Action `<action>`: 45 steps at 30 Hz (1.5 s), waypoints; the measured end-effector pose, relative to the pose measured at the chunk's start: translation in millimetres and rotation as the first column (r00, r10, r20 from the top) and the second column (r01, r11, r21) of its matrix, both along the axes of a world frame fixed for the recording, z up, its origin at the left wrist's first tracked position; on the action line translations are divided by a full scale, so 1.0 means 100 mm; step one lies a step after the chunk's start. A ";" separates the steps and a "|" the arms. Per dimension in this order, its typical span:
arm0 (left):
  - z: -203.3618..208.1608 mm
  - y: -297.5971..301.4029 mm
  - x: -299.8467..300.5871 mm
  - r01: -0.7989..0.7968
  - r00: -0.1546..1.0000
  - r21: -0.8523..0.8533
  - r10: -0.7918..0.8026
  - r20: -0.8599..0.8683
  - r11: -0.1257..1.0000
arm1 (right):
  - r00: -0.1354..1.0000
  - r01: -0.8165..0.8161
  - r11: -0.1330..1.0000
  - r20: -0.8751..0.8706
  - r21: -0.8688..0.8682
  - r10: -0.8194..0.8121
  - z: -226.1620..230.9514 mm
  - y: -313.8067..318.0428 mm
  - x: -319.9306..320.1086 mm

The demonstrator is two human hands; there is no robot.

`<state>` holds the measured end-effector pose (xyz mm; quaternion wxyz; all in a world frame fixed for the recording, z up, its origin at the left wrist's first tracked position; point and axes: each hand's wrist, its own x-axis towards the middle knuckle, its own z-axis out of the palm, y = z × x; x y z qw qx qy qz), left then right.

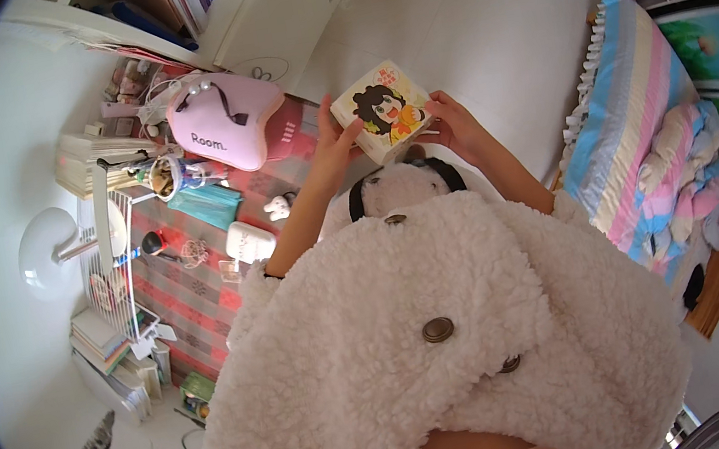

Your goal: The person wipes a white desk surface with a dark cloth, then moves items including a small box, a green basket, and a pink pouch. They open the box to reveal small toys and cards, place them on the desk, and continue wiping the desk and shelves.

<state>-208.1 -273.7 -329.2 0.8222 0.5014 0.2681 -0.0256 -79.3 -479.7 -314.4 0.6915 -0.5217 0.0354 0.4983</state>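
A small square cream box [381, 108] with a cartoon figure with black hair and yellow details on its top is held up between my two hands, above my lap. My left hand [332, 143] grips its left side, the thumb along the near left edge. On the right side my right hand [454, 125] closes round the near corner, thumb at the rim. The box is slightly tilted, with its printed face up. Its underside and the fingers beneath it are mostly hidden.
To the left, a table with a red-and-grey checked cloth [194, 296] bears a pink cushion-shaped item [228, 119], a white case [250, 241], a teal pouch [206, 207] and a white wire rack [123, 288]. A bed with striped bedding [618, 121] stands at right.
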 end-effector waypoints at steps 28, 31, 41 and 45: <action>1.09 0.32 -1.52 -0.823 0.499 0.384 0.856 0.135 0.419 | 0.707 -0.670 0.630 0.077 0.393 0.703 0.76 1.79 -0.64; 1.14 0.43 -1.71 -0.821 0.502 0.376 0.858 0.112 0.431 | 0.693 -0.662 0.626 0.017 0.413 0.721 0.80 1.87 -0.80; 1.05 0.69 -1.98 -0.831 0.530 0.292 0.834 0.155 0.473 | 0.731 -0.611 0.676 -0.036 0.412 0.682 0.81 2.02 -1.00; 1.08 0.71 -1.97 -0.840 0.542 0.117 0.812 0.215 0.530 | 0.732 -0.607 0.658 -0.007 0.445 0.681 0.83 2.00 -0.94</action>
